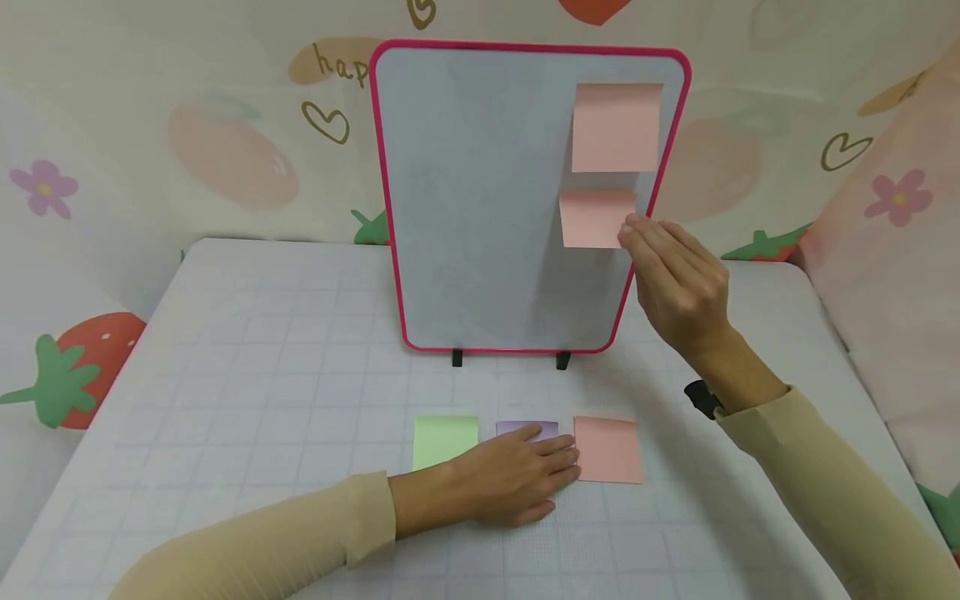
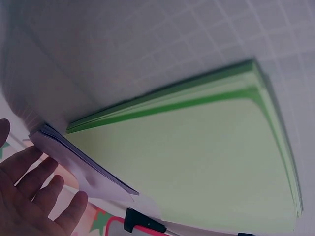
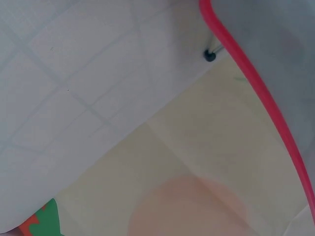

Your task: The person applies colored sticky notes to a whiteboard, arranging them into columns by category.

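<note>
Taking the whiteboard (image 1: 495, 208) with its pink frame as the landmark, standing upright on two black feet toward the back of the gridded table (image 1: 262, 333), two pink sticky notes are already on its face: an upper pink note (image 1: 617, 127) near the top right corner and a lower pink note (image 1: 596, 218) just beneath it. The right hand (image 1: 678, 283) is raised at the board's right edge, its fingers nearly straight and close together, with the fingertips (image 1: 633, 229) touching the right side of the lower note as if pressing it flat; it grips nothing that I can see. In front of the board, three pads lie in a row on the table: a green pad (image 1: 445, 440) to the left, a purple pad (image 1: 527, 429) in the middle and a pink pad (image 1: 608, 448) to the right. The left hand (image 1: 510, 479) lies flat over the purple pad with fingers extended, its tips reaching the pink pad's near edge. Judging from this, two pink notes are placed, the second perhaps not yet fully smoothed down, and no green or purple notes are on the board so far
</note>
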The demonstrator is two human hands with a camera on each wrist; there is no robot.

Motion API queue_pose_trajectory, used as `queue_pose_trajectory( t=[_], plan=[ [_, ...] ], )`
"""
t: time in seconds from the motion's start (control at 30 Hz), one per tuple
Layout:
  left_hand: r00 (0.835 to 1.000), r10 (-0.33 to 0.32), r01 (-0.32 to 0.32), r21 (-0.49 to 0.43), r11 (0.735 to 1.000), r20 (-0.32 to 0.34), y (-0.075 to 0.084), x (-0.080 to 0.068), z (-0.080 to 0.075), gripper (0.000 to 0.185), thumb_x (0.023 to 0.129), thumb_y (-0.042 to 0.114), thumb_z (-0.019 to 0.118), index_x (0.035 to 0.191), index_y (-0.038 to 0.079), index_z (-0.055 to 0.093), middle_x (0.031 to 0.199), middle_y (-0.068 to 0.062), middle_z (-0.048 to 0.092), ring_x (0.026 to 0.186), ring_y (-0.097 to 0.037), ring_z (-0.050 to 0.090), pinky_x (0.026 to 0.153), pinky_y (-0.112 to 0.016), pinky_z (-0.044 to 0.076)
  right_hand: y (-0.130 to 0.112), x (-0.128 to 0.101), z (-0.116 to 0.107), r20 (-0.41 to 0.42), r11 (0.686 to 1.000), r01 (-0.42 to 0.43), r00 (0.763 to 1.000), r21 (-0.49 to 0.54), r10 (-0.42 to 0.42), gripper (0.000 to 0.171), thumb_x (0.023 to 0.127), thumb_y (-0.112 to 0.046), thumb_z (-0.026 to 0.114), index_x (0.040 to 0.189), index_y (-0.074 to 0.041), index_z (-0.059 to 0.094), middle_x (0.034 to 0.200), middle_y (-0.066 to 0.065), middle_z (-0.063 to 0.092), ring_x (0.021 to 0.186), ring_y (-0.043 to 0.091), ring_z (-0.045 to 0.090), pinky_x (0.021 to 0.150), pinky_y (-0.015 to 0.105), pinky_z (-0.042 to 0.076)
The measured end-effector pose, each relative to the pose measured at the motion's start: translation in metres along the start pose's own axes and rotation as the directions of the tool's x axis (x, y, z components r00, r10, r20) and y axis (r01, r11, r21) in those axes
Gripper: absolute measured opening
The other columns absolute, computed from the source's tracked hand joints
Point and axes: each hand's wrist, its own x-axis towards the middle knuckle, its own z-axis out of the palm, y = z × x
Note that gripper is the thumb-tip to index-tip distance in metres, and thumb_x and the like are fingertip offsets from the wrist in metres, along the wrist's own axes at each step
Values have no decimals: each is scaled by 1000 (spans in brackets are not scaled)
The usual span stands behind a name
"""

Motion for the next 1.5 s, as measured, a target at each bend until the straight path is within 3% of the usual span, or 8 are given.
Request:
queue_pose_trajectory(
  t=[0.77,0.93,1.03,1.13,1.23,1.3,1.37,1.5],
  plan=[
    [999,3,-3,-11,1000,-37,-3,1,-2,48,100,45,48,140,20,57,139,1,55,133,-16,46,108,-34,40,6,-10,3,62,1000,-15,998,1,15,18,85,7,72,103,3,74,105,17,74,96,35,72,93,44,54],
    [987,19,-22,-15,1000,-158,-20,3,-18,31,101,36,46,109,20,70,109,6,65,104,-11,60,94,-29,47,6,-10,3,73,1000,-22,997,9,21,18,85,7,71,103,3,74,106,17,74,97,35,71,93,44,54],
    [931,18,-36,-43,998,-364,-43,5,-35,31,98,27,46,73,18,64,73,8,57,69,-9,53,73,-25,47,6,-10,2,83,1000,-21,996,14,20,18,85,6,72,103,4,74,106,17,74,98,35,71,93,45,54],
    [809,-8,0,-13,1000,-587,-75,5,-56,34,94,21,49,61,16,55,59,6,49,56,-12,46,66,-27,46,6,-10,2,94,1000,-16,995,10,15,18,85,6,72,103,4,73,106,17,74,98,35,71,93,45,54],
    [712,-81,138,25,990,-698,-107,6,-76,28,94,20,53,70,11,64,69,0,62,67,-18,60,79,-33,52,7,-10,2,90,1000,-14,996,4,14,19,85,8,71,103,3,73,105,17,74,97,35,71,92,45,54],
    [691,-149,243,32,970,-707,-128,5,-86,26,96,20,51,86,6,71,88,-4,71,87,-22,67,91,-37,50,7,-11,2,83,1000,-13,996,3,12,19,85,9,71,102,3,73,104,17,74,96,35,71,92,45,54],
    [705,-228,336,33,941,-672,-145,5,-92,31,99,21,48,109,4,72,114,-8,71,113,-24,63,103,-41,44,7,-12,2,77,1000,-14,997,5,13,18,84,10,71,102,4,73,103,17,74,96,35,71,92,45,54],
    [785,-327,433,90,897,-526,-166,4,-100,46,103,24,42,142,6,55,149,-6,50,144,-24,36,116,-45,27,6,-12,3,88,1000,-17,996,6,16,18,85,9,71,102,4,73,104,17,74,97,35,71,93,45,54]
  ],
)
